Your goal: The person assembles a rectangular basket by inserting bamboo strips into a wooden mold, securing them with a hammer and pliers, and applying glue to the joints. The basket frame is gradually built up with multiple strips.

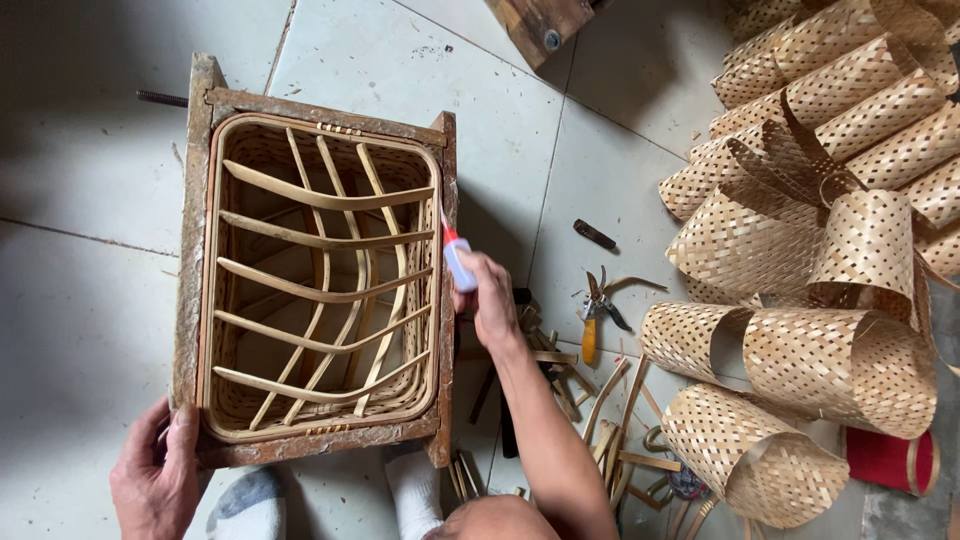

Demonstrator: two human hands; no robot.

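Gripping a small glue bottle (458, 262), the right hand (490, 300) points its red nozzle at the basket's (320, 280) right rim. This basket sits inside a wooden frame (192, 250) on the floor (90, 200). Left hand (155, 480) clasps the frame's near-left corner. Pliers (595, 310) and woven rolls (830, 260) lie right.

This is a basket-weaving workshop on a tiled floor (90, 130): rolled woven bamboo sheets (830, 250), loose bamboo strips (600, 410), pliers (595, 315) and a worn wooden mould frame (190, 250).
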